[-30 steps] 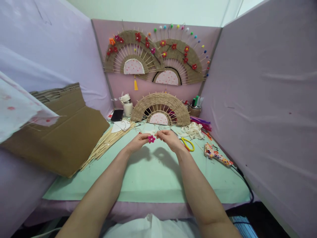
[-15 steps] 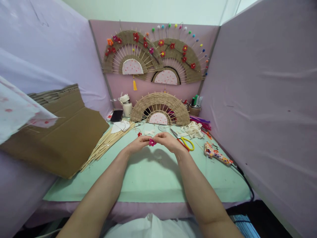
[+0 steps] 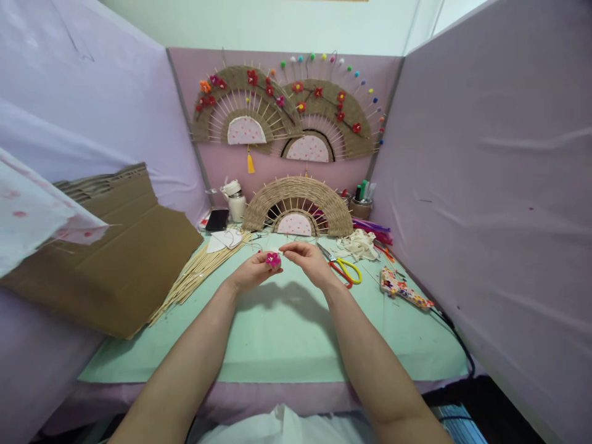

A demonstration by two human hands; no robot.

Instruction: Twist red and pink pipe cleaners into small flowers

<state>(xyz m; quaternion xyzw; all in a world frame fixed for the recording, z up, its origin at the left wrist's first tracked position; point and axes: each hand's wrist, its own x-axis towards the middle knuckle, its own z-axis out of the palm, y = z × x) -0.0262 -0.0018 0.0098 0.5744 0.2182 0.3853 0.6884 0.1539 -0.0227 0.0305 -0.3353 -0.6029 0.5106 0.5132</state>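
1. While I watch through the head camera, the worktop shows a pale green cover, hemmed by lilac cloth on both sides and a pink panel behind.
2. Two decorated fans overlap on that panel; a third, the twine fan, stands at the worktop's back edge.
3. To my left I see cardboard, a bundle of sticks, a phone and a bottle; to my right, scissors, cream scraps and a patterned glue gun.
4. My left hand has its grip pinching the magenta flower (a tiny thing, seen from up here), over the worktop, in front of the twine fan.
5. My right hand hovers just beside it, fingertips close together; I cannot tell whether that grip meets or holds anything.
6. Compared with half a second ago, the right fingertips have come off the flower, whose face now shows more fully, and the left hand has drawn slightly left.
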